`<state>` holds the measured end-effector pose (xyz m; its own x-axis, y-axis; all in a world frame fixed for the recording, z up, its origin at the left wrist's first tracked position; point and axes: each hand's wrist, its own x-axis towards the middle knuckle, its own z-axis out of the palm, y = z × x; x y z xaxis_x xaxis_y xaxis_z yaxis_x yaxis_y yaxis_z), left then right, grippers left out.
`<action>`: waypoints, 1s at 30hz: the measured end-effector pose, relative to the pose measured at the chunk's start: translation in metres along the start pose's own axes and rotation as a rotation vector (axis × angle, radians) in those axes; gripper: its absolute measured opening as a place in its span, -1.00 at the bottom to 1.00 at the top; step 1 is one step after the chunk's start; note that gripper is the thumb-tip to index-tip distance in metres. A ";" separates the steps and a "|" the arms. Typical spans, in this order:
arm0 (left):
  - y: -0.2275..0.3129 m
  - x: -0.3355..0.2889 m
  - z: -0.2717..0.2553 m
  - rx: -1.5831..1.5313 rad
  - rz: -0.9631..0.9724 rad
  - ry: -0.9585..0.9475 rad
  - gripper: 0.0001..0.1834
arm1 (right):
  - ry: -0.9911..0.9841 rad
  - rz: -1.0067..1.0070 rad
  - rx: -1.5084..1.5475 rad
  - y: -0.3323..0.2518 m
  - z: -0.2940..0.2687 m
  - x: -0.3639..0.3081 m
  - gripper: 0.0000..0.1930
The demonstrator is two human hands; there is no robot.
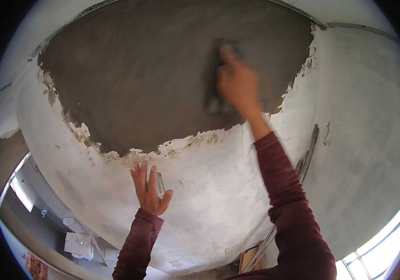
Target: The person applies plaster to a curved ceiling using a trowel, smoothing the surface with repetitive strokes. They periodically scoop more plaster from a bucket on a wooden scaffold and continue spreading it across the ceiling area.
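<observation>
A broad patch of dark grey plaster [139,70] covers the upper part of the wall, with a ragged edge against the white wall surface [209,182] below. My right hand [240,86] reaches up to the right side of this patch, its fingers wrapped round a plastering trowel [213,95]. The trowel is dark, upright and blurred by motion; its blade lies against or close to the plaster, I cannot tell which. Lower and to the left, my left hand [150,190] lies flat on the white wall with fingers spread, just under the plaster's lower edge. It holds nothing.
Long thin metal strips [308,156] lean in the corner on the right. A bright window [382,247] stands at the lower right. Through an opening at the lower left, a toilet [83,249] shows. Metal trim [298,11] borders the patch above.
</observation>
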<state>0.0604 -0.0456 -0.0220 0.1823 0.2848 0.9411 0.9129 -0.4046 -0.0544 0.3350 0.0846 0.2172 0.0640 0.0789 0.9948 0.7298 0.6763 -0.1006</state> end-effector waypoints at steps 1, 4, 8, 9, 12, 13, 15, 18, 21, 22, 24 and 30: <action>0.006 0.008 -0.002 -0.051 0.006 0.041 -0.15 | -0.082 -0.145 -0.073 -0.032 0.021 -0.023 -0.63; 0.028 0.033 -0.006 -0.122 0.037 0.199 -0.14 | -0.542 -0.404 -0.011 -0.106 0.043 -0.130 -0.46; 0.059 0.026 -0.019 -0.381 -0.169 0.421 -0.23 | -0.614 -0.468 0.287 -0.087 0.009 -0.212 -0.33; 0.062 0.030 -0.023 -0.407 -0.163 0.392 -0.26 | -0.512 -0.386 0.245 -0.086 0.002 -0.195 -0.32; 0.069 0.041 -0.038 -0.412 -0.140 0.218 -0.36 | -0.179 -0.037 0.282 -0.082 -0.003 -0.133 -0.30; 0.071 0.055 -0.039 -0.445 -0.146 0.187 -0.38 | -0.158 -0.019 0.245 -0.079 0.000 -0.113 -0.31; 0.080 0.085 -0.012 -0.546 -0.199 0.159 -0.40 | -0.152 0.002 0.162 -0.063 0.009 -0.099 -0.34; 0.092 0.126 0.023 -0.676 -0.271 0.221 -0.38 | -0.200 0.026 0.188 -0.067 0.008 -0.099 -0.38; 0.082 0.123 0.044 -0.622 -0.331 0.216 -0.32 | -0.314 0.080 0.399 -0.074 -0.005 -0.116 -0.41; 0.082 0.120 0.048 -0.577 -0.346 0.197 -0.30 | -0.344 0.106 0.531 -0.069 -0.005 -0.126 -0.42; 0.089 0.121 0.060 -0.307 -0.351 0.218 -0.31 | -0.310 0.063 0.707 -0.048 0.001 -0.147 -0.43; 0.076 0.129 0.067 0.147 -0.336 0.274 -0.34 | -0.435 0.309 0.863 -0.023 -0.048 -0.276 -0.40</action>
<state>0.1779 0.0182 0.0731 -0.2183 0.1307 0.9671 0.9505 -0.1960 0.2410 0.3333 0.0125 -0.0544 -0.2120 0.4836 0.8492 -0.0290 0.8655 -0.5001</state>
